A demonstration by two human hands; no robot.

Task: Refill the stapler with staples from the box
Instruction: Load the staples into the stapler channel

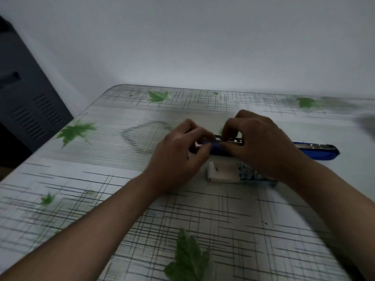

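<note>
Here we have the stapler (316, 153) opened flat at mid-table, channel (228, 138) up for filling. Our left hand (178, 157) grips its left end to steady it; our right hand (261, 142) pinches the channel, probably loading it. The box (223, 172) lies just nearer, handy.

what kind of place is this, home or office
Probably a room at home, though a small office is possible: a table with a leaf-print cover by a plain white wall, a dark vented unit at the left, and a blue stapler beside a staple box.
</note>
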